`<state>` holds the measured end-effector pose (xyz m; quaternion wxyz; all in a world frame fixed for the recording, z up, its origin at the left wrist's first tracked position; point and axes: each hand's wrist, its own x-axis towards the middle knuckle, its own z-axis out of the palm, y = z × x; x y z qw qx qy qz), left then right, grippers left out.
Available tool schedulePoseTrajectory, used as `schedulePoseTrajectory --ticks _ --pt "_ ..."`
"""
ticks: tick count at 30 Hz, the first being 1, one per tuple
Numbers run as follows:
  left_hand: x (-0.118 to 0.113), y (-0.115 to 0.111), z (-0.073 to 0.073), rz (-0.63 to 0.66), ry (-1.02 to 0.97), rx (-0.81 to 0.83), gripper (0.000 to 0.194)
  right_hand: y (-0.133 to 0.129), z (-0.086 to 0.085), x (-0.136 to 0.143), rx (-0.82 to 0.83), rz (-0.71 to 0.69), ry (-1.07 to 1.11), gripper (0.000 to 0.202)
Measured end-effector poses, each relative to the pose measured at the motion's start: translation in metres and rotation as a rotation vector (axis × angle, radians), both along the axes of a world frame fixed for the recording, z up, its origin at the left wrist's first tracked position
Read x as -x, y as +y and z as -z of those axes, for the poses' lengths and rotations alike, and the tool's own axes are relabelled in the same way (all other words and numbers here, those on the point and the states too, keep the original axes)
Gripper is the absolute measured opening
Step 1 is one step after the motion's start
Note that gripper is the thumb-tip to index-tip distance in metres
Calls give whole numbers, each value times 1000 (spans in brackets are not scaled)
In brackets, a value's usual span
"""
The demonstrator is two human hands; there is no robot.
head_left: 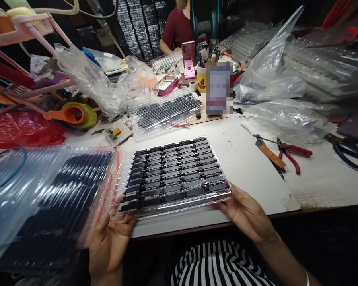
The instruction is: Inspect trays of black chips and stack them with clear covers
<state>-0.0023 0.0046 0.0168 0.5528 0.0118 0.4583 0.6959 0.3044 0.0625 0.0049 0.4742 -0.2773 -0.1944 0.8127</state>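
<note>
A clear plastic tray (pixel 159 212) with rows of black comb-toothed strips (pixel 173 171) is held in front of me, over the white work surface. My left hand (pixel 111 234) grips its near left corner from below, the fingertips partly hidden under the plastic. At the near right corner my right hand (pixel 246 210) is closed on the edge, with the thumb near the top and fingers beneath. To the left, close to my left hand, lies a stack of similar clear trays (pixel 56 190) holding dark strips.
Red-handled pliers (pixel 289 153) and a tool with an orange-brown handle (pixel 270 155) lie at right. Another tray (pixel 167 113) sits behind. A phone (pixel 217 89) stands beside a yellow mug (pixel 201 77). Plastic bags (pixel 274 87) crowd the right. A person (pixel 179 29) sits opposite.
</note>
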Motion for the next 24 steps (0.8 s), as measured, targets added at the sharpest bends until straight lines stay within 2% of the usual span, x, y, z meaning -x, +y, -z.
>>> schedulePoseTrajectory --ticks 7,12,16,20,24 --pt "-5 4 -5 -31 2 25 37 1 -6 1 -60 -12 -25 29" --pt "-6 8 -18 -5 50 63 37 4 -11 -1 -113 -62 -93 32" --pt "-4 7 -28 48 115 78 33 6 -9 -1 -127 -64 -104 32" --pt "-3 7 -29 44 112 155 31 5 -5 0 -148 -39 -157 30" --pt "-7 10 -27 7 114 166 32 5 -3 1 -157 -35 -161 29"
